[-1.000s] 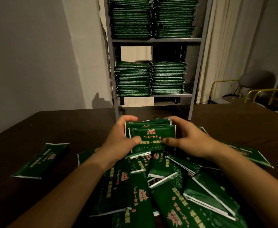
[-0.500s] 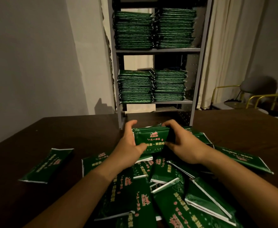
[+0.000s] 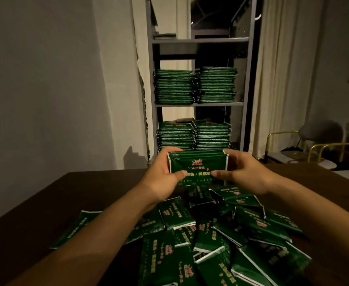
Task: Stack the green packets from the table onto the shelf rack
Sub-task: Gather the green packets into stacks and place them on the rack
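We held a bundle (image 3: 198,166) of green packets between both hands, lifted clear of the surface (image 3: 91,195) and in front of the rack (image 3: 249,83). Our left hand (image 3: 163,182) gripped the bundle's left end, fingers (image 3: 172,150) curled over the top edge and the thumb pressed on the printed front face. Our right hand (image 3: 245,174) gripped the right end in the same manner, thumb on the front face near the lower edge. The bundle stood roughly level, its label facing us.

Loose packets (image 3: 221,234) lay below our forearms in an overlapping heap on the dark surface, most of them tilted or crossing one another. One packet (image 3: 74,230) lay apart from the heap to the left, partly hidden by our left forearm.

The rack stood beyond the far edge of the surface. Its middle shelf (image 3: 198,104) carried two stacks (image 3: 194,87) side by side, touching. The shelf below carried two more stacks (image 3: 192,135), its board hidden behind the bundle. A chair (image 3: 318,135) with a yellow frame stood at the right, near a curtain (image 3: 281,79).
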Demonstrator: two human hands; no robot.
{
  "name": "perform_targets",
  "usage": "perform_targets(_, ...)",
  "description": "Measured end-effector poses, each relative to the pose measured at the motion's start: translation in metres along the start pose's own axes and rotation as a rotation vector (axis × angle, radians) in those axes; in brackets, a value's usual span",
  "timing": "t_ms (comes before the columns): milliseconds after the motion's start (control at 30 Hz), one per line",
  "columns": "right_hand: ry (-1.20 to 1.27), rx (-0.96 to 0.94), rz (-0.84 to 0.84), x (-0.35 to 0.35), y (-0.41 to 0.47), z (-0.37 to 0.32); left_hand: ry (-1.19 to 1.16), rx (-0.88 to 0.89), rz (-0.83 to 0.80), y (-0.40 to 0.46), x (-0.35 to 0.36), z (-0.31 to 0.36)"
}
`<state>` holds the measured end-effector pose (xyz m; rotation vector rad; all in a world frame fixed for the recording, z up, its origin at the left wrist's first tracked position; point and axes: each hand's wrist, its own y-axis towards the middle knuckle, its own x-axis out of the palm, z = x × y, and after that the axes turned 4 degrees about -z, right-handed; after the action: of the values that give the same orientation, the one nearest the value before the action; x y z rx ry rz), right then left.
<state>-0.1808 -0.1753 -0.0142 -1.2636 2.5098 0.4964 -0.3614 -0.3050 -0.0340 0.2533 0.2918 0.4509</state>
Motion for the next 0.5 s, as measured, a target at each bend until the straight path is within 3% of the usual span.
perform_targets(100,0.005,0.028,0.015,-0.002,-0.002,-0.013,0.052,0.039,-0.007,-0.003,-0.008,0.018)
perform_targets(267,-0.189,-0.081,0.004,-0.014,-0.009,-0.05,0.167,0.074,0.019,-0.001,-0.023,0.053)
perform_targets(500,-0.115,-0.096,-0.036,-0.03,-0.004,-0.081,0.319,0.038,-0.062,0.007,-0.039,0.096)
